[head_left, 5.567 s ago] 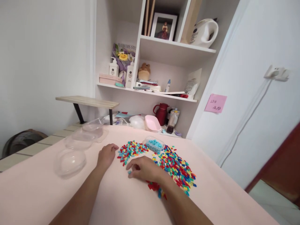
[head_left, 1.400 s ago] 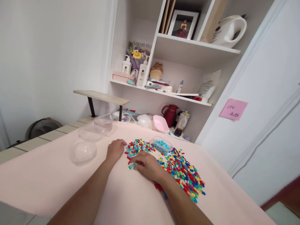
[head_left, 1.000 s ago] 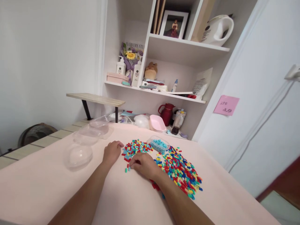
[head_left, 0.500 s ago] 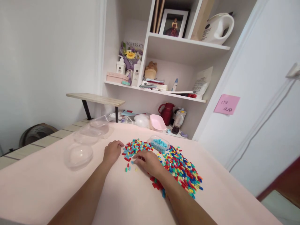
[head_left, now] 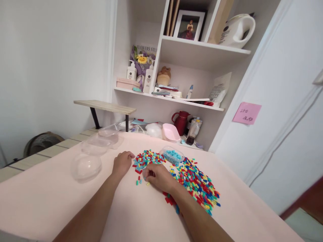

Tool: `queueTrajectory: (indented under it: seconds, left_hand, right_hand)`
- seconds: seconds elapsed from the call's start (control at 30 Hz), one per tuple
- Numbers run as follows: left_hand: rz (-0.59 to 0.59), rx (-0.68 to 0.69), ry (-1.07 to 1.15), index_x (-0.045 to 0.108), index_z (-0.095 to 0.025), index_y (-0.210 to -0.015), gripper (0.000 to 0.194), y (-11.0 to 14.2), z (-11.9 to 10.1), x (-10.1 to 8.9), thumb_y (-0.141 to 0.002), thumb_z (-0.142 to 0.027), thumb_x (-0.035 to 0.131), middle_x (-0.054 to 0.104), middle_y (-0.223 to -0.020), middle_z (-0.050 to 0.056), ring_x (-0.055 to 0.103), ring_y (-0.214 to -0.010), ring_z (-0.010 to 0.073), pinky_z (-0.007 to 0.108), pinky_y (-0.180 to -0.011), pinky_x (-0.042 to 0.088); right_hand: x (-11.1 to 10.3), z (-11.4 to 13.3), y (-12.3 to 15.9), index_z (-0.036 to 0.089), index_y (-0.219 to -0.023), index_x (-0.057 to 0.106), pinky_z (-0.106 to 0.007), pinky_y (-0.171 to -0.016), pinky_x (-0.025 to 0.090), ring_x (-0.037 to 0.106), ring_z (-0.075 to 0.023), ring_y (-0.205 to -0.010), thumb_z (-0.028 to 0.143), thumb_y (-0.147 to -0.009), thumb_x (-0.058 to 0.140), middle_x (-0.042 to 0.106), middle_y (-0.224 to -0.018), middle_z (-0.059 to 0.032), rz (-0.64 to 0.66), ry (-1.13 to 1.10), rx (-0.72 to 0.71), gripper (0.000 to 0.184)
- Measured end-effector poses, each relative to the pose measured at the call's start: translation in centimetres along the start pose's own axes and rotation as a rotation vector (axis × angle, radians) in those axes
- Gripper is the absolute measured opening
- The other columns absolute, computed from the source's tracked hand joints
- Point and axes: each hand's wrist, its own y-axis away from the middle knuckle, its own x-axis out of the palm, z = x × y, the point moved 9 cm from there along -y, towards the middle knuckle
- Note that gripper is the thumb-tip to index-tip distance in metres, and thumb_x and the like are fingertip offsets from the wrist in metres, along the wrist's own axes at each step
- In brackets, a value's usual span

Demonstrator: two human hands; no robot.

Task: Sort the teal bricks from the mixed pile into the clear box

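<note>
My right hand [head_left: 157, 175] bends over the table with thumb and fingertips pinched together; a bit of light blue shows at the tips, apparently a small light-blue plastic piece [head_left: 144, 178]. My left hand [head_left: 122, 163] rests at the left edge of a small pile of mixed coloured pieces [head_left: 147, 158], its fingers loosely bent and partly hidden, with nothing seen in them. Behind the right hand stands a clear tub [head_left: 165, 148] of light-blue pieces [head_left: 173, 154]. A larger mixed pile [head_left: 196, 181] spreads to the right, partly covered by my right forearm. Several loose pieces lie in front.
Clear plastic tubs [head_left: 87, 167] stand at the left. A pink tray [head_left: 171, 131], a red jug [head_left: 180, 122] and a bottle [head_left: 193, 131] sit at the back below the shelves [head_left: 204, 50]. A small wooden stand [head_left: 104, 106] is at the back left.
My right hand has drawn its fingertips together and tilted up a little around the light-blue piece. The left hand stays by the small pile. The view has shifted slightly.
</note>
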Motion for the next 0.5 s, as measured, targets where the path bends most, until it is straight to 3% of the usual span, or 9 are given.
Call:
queueTrajectory:
  seconds: [0.17, 0.37, 0.5]
  left_hand:
    - [-0.001, 0.008, 0.003, 0.071, -0.027, -0.089, 0.037, 0.2, -0.2, -0.1, -0.085, -0.013, 0.037, 0.074, -0.105, 0.000, 0.064, -0.104, 0.0193, 0.034, -0.091, 0.044]
    - [-0.003, 0.011, -0.004, 0.071, -0.027, -0.089, 0.036, 0.2, -0.2, -0.2, -0.085, -0.014, 0.037, 0.074, -0.106, 0.000, 0.063, -0.105, 0.0196, 0.034, -0.091, 0.044]
    - [0.001, 0.002, -0.011, 0.071, -0.028, -0.089, 0.036, 0.1, 0.0, -0.1, -0.086, -0.014, 0.037, 0.074, -0.107, -0.001, 0.063, -0.106, 0.0187, 0.033, -0.090, 0.044]
  right_hand:
    - [0.8, 1.6, 0.1, 0.026, -0.101, 0.074, -0.022, -0.078, 0.045, 0.063, -0.0148, -0.084, 0.012, -0.080, 0.067, 0.072, -0.094, -0.0003, 0.058, 0.009, -0.156, 0.026]
    - [1.7, 2.0, 0.2, 0.029, -0.096, 0.076, -0.025, -0.088, 0.045, 0.064, -0.0171, -0.097, 0.013, -0.086, 0.060, 0.074, -0.097, -0.0002, 0.108, 0.137, -0.211, 0.024]
    - [0.5, 2.0, 0.1, 0.027, -0.088, 0.076, -0.025, -0.086, 0.046, 0.065, -0.0162, -0.093, 0.011, -0.086, 0.058, 0.074, -0.092, -0.0002, 0.051, 0.061, -0.193, 0.024]
